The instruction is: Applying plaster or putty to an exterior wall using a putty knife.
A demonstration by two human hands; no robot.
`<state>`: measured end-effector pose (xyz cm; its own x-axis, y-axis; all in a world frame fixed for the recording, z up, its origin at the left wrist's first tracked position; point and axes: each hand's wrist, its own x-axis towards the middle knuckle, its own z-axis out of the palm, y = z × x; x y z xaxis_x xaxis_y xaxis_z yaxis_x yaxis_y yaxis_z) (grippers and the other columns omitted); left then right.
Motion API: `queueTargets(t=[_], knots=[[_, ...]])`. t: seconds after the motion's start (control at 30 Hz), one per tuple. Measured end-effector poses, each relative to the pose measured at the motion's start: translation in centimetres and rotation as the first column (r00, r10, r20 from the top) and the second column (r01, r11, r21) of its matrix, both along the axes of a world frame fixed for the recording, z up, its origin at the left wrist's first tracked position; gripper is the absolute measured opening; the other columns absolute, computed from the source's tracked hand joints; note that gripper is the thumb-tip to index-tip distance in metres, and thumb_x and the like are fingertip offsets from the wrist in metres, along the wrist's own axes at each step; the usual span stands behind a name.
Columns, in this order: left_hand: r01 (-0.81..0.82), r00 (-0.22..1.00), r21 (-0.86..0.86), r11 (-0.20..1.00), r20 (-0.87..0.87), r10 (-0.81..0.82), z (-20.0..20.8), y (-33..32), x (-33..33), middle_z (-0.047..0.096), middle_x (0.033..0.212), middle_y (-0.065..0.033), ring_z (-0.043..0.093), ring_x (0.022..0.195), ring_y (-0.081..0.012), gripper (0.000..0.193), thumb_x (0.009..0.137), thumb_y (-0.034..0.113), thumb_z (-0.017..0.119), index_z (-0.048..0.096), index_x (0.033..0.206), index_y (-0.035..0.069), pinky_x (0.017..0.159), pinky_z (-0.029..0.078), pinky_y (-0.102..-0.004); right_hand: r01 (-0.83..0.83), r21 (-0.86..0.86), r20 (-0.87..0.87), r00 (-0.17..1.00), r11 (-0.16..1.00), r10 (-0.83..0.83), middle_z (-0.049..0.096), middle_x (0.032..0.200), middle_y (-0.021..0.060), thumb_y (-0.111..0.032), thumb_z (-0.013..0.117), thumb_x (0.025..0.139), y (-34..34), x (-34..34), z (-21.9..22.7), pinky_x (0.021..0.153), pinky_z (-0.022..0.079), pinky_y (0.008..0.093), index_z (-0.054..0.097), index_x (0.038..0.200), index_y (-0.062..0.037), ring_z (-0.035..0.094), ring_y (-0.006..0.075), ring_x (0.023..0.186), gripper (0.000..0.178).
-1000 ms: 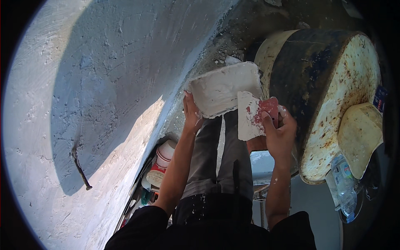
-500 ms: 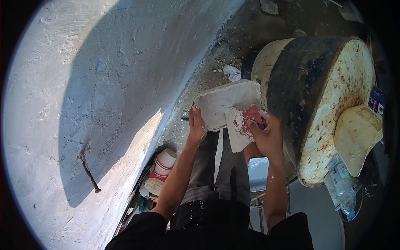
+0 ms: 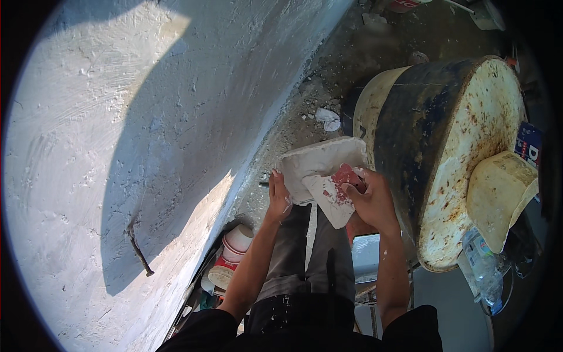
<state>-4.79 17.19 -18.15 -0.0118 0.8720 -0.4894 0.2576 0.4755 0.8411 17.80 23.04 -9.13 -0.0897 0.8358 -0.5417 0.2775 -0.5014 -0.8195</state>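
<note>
Clock centred on the tray. Biggest first: rough whitish wall (image 3: 199,105) fills 8 to 11 o'clock, a big shadow across it. Dark blue and cream drum (image 3: 410,141) lies on its side at 3, rusty end facing 4. Curved cream shell (image 3: 498,188) sits against that end.

Your work tray (image 3: 316,158) is mid-view, in front of your legs, off-white inside. Stack of buckets (image 3: 236,243) at 7, by the wall's foot. Clear plastic bottle (image 3: 484,264) at 4, past the drum.

Your hands are apart, both loaded: left hand (image 3: 278,196) grips the tray's 8 o'clock end, right hand (image 3: 370,198) pinches the scraper (image 3: 334,200) by its red handle from 4.

Change: 1 s ago the blade stood at the tray's right edge; now its far corner reaches over the tray's middle, near corner pointing to 5. For the work, that puts the scraper's action at the tray, not the wall. Can't tell if the blade presses on the tray.

Smallest: crumpled white scrap (image 3: 328,119) at 12; a gap to the tray now shows.
</note>
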Motion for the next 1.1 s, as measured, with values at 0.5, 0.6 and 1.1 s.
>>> queueTargets(t=[0.5,0.6,1.1], knots=[[-0.299,0.657,-0.207,0.932,0.663,0.358,1.6,0.5,3.6,0.056,0.119,-0.015,0.057,0.108,-0.0211,0.054,0.102,0.041,0.024,0.044,0.128,-0.002,0.094,0.046,-0.0337,0.322,-0.115,-0.139,0.931,0.94,-0.336,0.066,0.083,0.0091,0.003,0.06,0.082,0.3,-3.3,0.9,0.068,0.047,0.0265,0.061,0.092,0.0062,0.061,0.0104,0.077,0.01],[-0.291,0.715,-0.248,0.924,0.586,0.382,0.9,0.1,3.3,0.054,0.122,-0.0188,0.059,0.109,-0.0302,0.064,0.099,0.051,0.025,0.038,0.132,-0.002,0.093,0.049,-0.0431,0.334,-0.155,-0.223,0.905,0.93,-0.362,0.066,0.089,0.0088,0.004,0.058,0.084,0.5,-3.5,1.3,0.07,0.047,0.0247,0.06,0.096,0.0064,0.06,0.0095,0.079,0.012],[-0.32,0.67,-0.262,0.91,0.616,0.413,1.0,0.1,2.7,0.05,0.129,-0.0172,0.053,0.117,-0.0298,0.065,0.098,0.054,0.028,0.036,0.136,0.002,0.1,0.044,-0.0446,0.401,-0.35,-0.325,0.796,0.846,-0.511,0.066,0.094,0.01,0.002,0.06,0.087,0.0,-2.4,1.1,0.074,0.05,0.0246,0.059,0.102,0.0069,0.062,0.0109,0.082,0.016]])
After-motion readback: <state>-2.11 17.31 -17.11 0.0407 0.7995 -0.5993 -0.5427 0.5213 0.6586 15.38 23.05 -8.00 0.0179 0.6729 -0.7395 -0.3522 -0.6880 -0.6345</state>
